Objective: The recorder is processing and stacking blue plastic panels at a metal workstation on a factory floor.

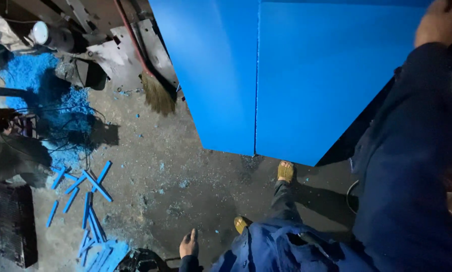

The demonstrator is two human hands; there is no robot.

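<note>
Right hand [441, 21] rests on the top edge of the upright blue panel [316, 80], fingers hidden, grip cannot be told; left hand [189, 244] hangs open, empty; panel stands on the floor [185, 166], not yet laid down; cut blue strips [87, 194] lie well apart.

Blue panel [306, 75] under the right hand's [440, 22] fingers: smooth, matt, painted-looking sheet. Below the left hand's [189, 244] fingers: rough, gritty concrete floor [185, 166]. Left of those fingers: blue plastic-looking strips [92, 201]. Sleeve [412, 151]: dark cloth.
</note>
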